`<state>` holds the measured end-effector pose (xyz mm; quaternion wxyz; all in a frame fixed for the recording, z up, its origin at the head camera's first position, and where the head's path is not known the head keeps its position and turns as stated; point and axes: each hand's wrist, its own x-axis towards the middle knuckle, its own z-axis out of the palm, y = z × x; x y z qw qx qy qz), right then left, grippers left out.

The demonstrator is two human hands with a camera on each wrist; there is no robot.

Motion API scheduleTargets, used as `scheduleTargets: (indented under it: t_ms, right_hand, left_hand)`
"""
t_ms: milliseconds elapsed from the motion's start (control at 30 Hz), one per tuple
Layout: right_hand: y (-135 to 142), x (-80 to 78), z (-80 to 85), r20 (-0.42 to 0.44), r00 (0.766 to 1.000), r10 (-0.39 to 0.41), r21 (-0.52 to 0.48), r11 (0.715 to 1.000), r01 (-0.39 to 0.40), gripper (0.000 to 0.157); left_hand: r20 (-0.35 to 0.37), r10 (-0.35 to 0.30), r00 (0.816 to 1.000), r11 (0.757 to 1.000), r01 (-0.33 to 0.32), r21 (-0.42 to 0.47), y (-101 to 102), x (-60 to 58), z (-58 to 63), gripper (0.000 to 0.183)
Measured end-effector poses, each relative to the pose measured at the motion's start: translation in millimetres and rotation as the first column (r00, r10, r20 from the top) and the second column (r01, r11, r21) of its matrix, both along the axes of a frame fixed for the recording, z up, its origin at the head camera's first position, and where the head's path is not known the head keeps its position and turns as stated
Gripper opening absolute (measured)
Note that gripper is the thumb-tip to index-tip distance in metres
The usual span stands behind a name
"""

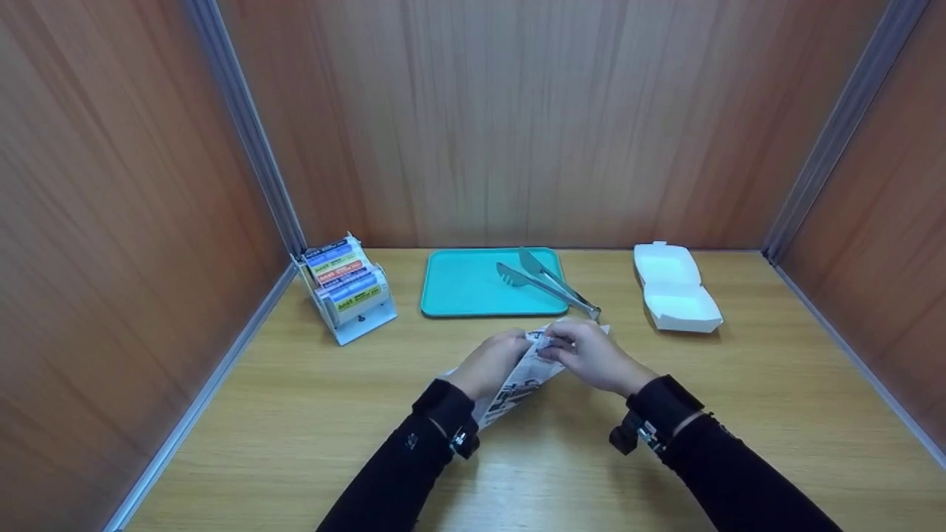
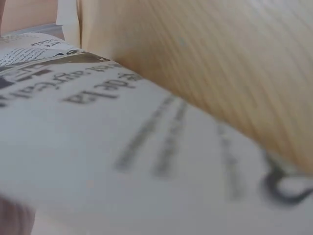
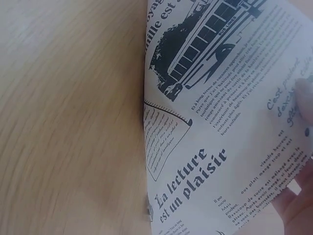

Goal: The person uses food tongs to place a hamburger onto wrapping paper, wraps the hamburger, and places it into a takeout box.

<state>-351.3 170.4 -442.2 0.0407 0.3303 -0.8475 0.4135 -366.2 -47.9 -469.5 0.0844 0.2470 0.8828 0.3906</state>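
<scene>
A white paper piece (image 1: 523, 380) printed like a newspaper slants between both hands, above the front middle of the table. My left hand (image 1: 488, 363) grips it along its left side, the fingertips hidden by the paper. At the upper edge my right hand (image 1: 591, 356) pinches it with curled thumb and fingers. In the right wrist view, the paper (image 3: 200, 127) carries French text and a bus drawing, and its lower right edge is saw-toothed; a few fingers (image 3: 299, 205) show there. Close up, the paper (image 2: 98, 142) fills most of the left wrist view.
Behind the hands lies a turquoise tray (image 1: 460, 284) with metal tongs (image 1: 550, 284) across it, their handle end over the rim. An open white clamshell box (image 1: 684, 304) stands to the right. At left is a white dispenser (image 1: 366, 325) with a roll of coloured labels (image 1: 344, 267). Wood-grain panels enclose three sides.
</scene>
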Motion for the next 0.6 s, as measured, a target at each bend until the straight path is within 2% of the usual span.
scheduleTargets:
  t_ms: [33,100,200,367,467,533,600]
  right_hand:
    - [-0.3,0.4,-0.2,0.009,1.000,0.004,-0.002,1.000,-0.004,0.010]
    - [-0.8,1.2,-0.1,0.024,1.000,0.007,-0.001,1.000,-0.007,0.010]
    - [-1.2,2.5,0.3,0.042,0.999,0.010,0.003,1.000,-0.010,0.010]
    - [-0.5,4.6,0.1,0.072,0.997,0.011,0.014,1.000,-0.012,0.011]
    - [0.7,5.8,-0.4,0.095,0.995,0.026,-0.009,1.000,-0.025,0.011]
    - [1.7,6.5,-0.7,0.099,0.995,0.028,-0.016,1.000,-0.026,0.010]
    - [1.8,7.2,-0.1,0.097,0.995,0.028,-0.021,0.999,-0.026,0.006]
  left_hand:
    - [-0.089,-0.016,0.996,0.997,0.010,-0.074,0.1,-1.7,0.7,0.031]
    - [-0.214,-0.044,0.976,0.980,0.001,-0.197,-0.3,-5.1,2.5,0.038]
    - [-0.224,-0.019,0.974,0.965,-0.041,-0.257,-1.6,-7.2,4.3,0.036]
    - [-0.305,-0.025,0.952,0.943,-0.079,-0.324,-7.4,-6.7,2.1,0.032]
    - [-0.235,-0.008,0.972,0.960,-0.058,-0.274,-10.2,-4.9,0.4,0.034]
    - [-0.149,0.013,0.989,0.977,-0.045,-0.210,-11.0,-1.4,-0.3,0.033]
    - [0.013,0.048,0.999,0.997,-0.047,-0.062,-10.9,4.6,-1.1,0.031]
